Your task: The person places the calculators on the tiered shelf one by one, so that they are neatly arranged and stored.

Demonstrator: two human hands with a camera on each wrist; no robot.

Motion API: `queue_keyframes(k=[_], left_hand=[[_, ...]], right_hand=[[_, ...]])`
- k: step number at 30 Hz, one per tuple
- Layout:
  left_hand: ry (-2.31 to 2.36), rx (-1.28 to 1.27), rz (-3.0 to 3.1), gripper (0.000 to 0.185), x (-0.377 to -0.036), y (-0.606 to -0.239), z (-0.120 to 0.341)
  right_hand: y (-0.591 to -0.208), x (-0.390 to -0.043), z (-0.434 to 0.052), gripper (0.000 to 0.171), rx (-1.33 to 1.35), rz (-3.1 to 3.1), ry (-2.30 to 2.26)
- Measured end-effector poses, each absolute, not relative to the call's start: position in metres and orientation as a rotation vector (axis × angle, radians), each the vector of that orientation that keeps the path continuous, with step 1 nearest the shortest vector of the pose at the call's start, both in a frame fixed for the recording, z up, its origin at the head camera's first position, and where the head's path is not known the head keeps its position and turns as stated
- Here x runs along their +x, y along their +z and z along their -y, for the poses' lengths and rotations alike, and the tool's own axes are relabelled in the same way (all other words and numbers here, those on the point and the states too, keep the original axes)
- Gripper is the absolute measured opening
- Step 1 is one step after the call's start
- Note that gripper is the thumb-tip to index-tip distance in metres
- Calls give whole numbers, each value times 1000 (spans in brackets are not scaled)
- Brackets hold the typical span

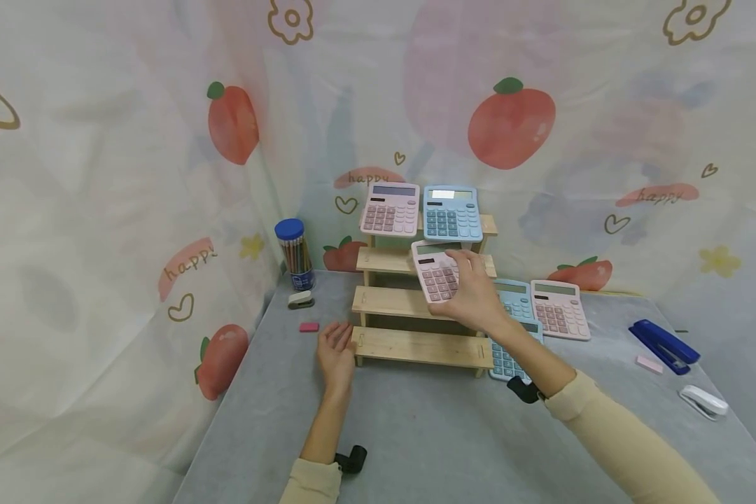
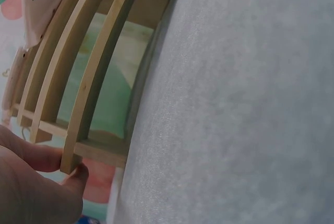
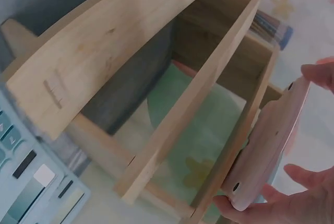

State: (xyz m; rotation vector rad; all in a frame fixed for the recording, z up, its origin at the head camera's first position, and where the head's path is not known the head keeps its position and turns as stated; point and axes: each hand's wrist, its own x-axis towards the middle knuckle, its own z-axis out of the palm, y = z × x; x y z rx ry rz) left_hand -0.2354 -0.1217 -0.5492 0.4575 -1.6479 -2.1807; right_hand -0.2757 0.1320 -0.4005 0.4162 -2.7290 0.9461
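Note:
My right hand grips a pink calculator by its sides, in front of the upper middle steps of a four-step wooden stand. In the right wrist view the back of this calculator faces a plank edge, with fingers at both its ends. My left hand is at the left end of the lowest step. The left wrist view has its thumb and a finger pinching that plank end. On the top step another pink calculator and a blue calculator lean back side by side.
Right of the stand lie blue calculators and a pink calculator. Farther right are a blue stapler, a pink eraser and a white stapler. At left stand a pencil tub, a small stapler and a red eraser.

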Motion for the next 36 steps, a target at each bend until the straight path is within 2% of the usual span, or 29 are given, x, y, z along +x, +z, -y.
queue_keyframes(k=[11,26,31,36], left_hand=[[-2200,425,1629,58,-234,-551,121],[-2192,426,1618,56,-235,-553,121],[-2195,426,1607,55,-236,-553,122],[-2183,418,1620,56,-236,-552,121]], right_hand=[[-402,-289,-90,102,500,2669,1004],[-416,-305,-30,96,346,2581,926],[-425,-313,-17,95,326,2535,881],[-430,-310,-21,103,335,2552,898]])
